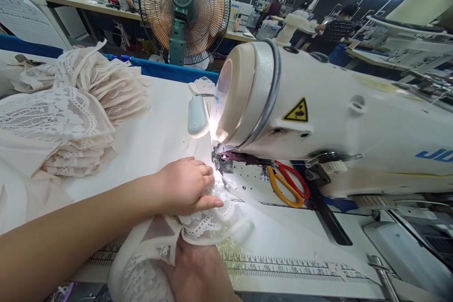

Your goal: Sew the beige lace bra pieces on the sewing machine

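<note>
My left hand (187, 188) lies flat on a white lace garment piece (205, 224), just in front of the presser foot (217, 158) of a sewing machine (318, 113). Its thumb is stretched out and the fingers point toward the needle area. Below it, my right hand (201, 269) grips the near edge of the same lace piece; its fingertips are hidden in the folds. The lace runs up under the lit machine head, and its loose part hangs over the table's front edge.
Stacks of beige lace pieces (78, 127) lie on the left. Red-and-orange scissors (288, 184) rest by the machine bed. A printed ruler (283, 266) runs along the front edge. A large fan (184, 9) stands behind; people work at machines farther back.
</note>
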